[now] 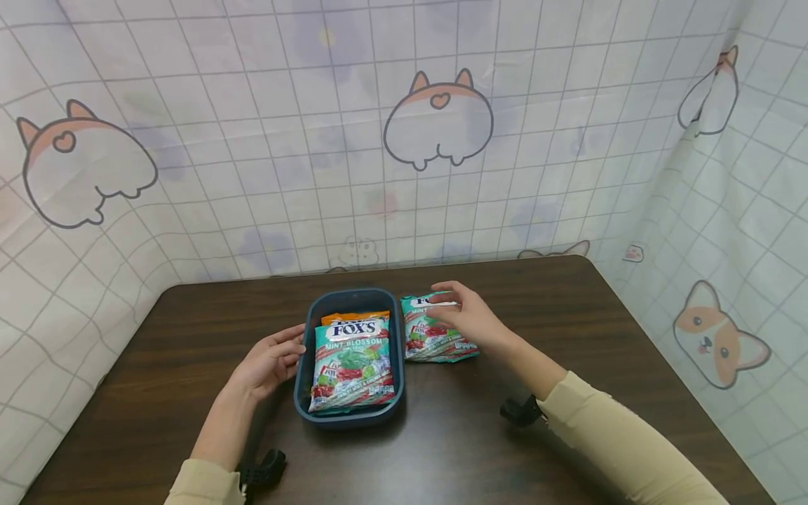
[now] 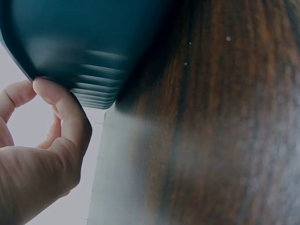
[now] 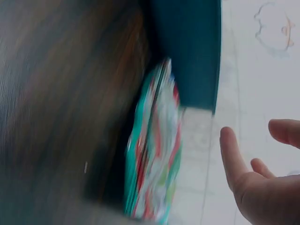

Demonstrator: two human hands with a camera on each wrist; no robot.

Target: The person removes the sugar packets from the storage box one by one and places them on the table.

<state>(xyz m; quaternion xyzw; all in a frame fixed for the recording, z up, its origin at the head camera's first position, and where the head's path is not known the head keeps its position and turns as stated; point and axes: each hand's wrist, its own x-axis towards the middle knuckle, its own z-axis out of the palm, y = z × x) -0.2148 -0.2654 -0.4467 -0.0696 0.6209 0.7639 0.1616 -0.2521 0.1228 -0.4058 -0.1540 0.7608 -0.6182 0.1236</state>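
Note:
A dark blue plastic bin (image 1: 400,351) holds candy bags. On top lies a green FOX'S Mint Blossom bag (image 1: 350,365), and an orange bag (image 1: 334,318) peeks out behind it. My left hand (image 1: 268,361) is at the bin's left side, its bent fingertips touching the outer edge of the rim, as the left wrist view also shows. Another green Mint Blossom bag (image 1: 429,340) lies on the table against the bin's right side. Over that bag hovers my right hand (image 1: 470,319), fingers spread and holding nothing; the right wrist view shows a gap between hand and bag (image 3: 157,154).
The dark wood-grain table (image 1: 454,435) extends around the bin. A white grid-patterned cloth (image 1: 353,175) with cartoon dogs hangs behind the table and along its sides. Black straps with cameras (image 1: 520,412) sit at both wrists.

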